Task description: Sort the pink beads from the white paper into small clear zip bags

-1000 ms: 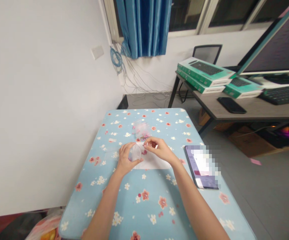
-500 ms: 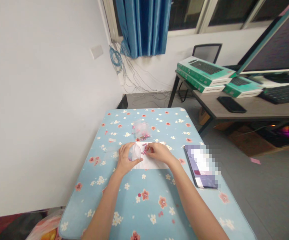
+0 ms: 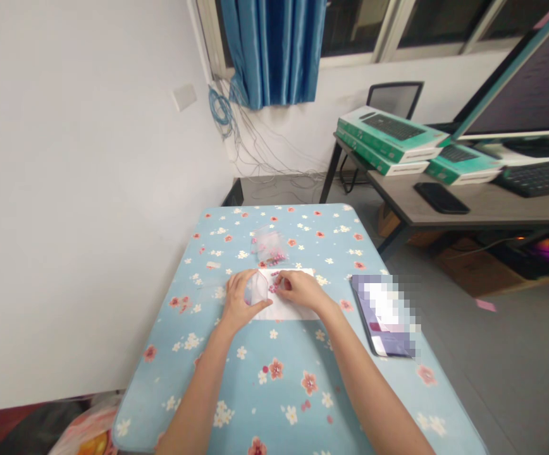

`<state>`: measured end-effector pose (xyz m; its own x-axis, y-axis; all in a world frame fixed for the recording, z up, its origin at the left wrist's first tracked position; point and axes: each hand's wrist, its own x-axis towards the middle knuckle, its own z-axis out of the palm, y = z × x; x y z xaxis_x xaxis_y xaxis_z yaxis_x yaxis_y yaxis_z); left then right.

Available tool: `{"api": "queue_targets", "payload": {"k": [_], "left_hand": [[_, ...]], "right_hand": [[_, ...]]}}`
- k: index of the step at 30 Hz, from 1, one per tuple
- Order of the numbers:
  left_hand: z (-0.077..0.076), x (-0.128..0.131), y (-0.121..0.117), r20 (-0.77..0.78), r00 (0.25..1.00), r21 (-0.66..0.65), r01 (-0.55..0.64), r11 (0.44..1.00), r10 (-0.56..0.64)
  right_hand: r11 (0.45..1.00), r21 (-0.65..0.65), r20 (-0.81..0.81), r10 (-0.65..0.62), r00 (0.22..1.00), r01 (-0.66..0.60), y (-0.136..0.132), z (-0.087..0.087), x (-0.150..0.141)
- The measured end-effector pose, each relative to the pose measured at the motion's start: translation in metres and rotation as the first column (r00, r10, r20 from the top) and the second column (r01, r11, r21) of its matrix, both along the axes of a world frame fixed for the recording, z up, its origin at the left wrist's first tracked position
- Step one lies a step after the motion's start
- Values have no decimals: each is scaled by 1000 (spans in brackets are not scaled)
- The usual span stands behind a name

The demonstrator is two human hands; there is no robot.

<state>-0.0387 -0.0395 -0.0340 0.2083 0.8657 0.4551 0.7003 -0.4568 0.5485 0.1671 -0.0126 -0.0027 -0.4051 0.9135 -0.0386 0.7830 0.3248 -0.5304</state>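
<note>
My left hand (image 3: 237, 303) is wrapped round a small clear plastic container (image 3: 258, 287) tilted on its side over a white sheet of paper (image 3: 288, 306). My right hand (image 3: 298, 287) rests low on the paper, fingertips pinched among small pink beads (image 3: 274, 285) beside the container's mouth. What the fingertips hold is too small to name. A clear bag with more pink beads (image 3: 269, 248) lies just beyond the hands on the blue flowered tablecloth (image 3: 274, 373).
A phone or tablet with a lit screen (image 3: 384, 314) lies on the table's right side. A white wall stands on the left. To the right is a desk (image 3: 468, 208) with green keyboard boxes (image 3: 388, 140), a black phone (image 3: 441, 198) and a monitor.
My right hand has come down from slightly above the paper to the beads beside the container. The left hand and the container have stayed put.
</note>
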Motion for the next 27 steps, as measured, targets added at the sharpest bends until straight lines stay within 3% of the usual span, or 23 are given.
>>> {"api": "queue_targets", "payload": {"k": [17,27], "left_hand": [[0,0,0,-8,1000,8,13,1000,-13],[0,0,0,-12,1000,21,12,1000,-12]], "right_hand": [[998,6,-62,63,996,-63,1,1,-1],[1000,-15,-21,19,1000,-19,1,2,0]]}}
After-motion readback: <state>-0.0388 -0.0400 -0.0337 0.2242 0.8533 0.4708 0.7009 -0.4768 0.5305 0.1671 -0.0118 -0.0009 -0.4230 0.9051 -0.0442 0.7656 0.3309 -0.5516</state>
